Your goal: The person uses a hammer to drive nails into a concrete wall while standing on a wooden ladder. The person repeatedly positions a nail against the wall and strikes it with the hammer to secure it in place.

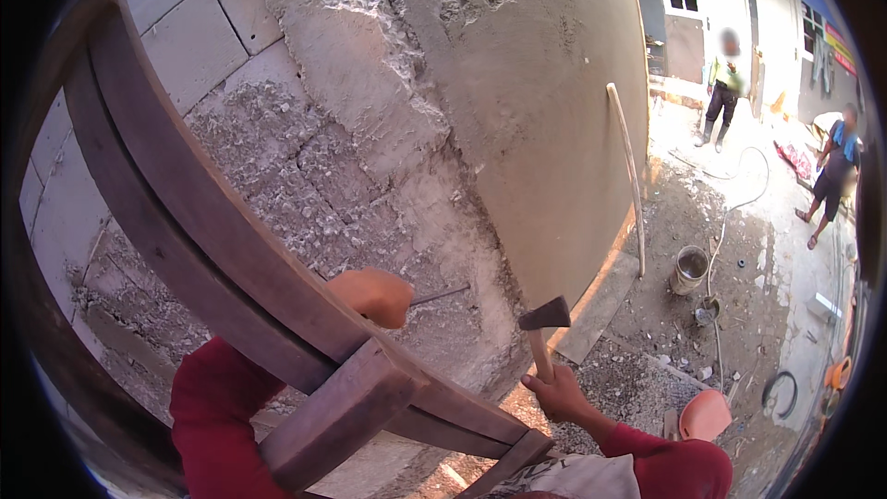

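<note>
My left hand (374,294) reaches round the dark wooden frame (212,231) and is closed on a thin dark metal rod (442,296). The rod's tip points right, close to the rough mortar on the block wall (199,37); whether it touches cannot be told. My left forearm is partly hidden behind the frame. Lower right, my right hand (560,395) grips the wooden handle of a hatchet (545,316). Its dark head is raised, to the right of the rod's tip.
Smooth grey plaster (554,129) covers the wall's right part, with a long pole (628,180) leaning by it. On the ground to the right are a bucket (688,270), a hose (725,222) and a pink basin (705,416). Two people (723,83) stand farther off.
</note>
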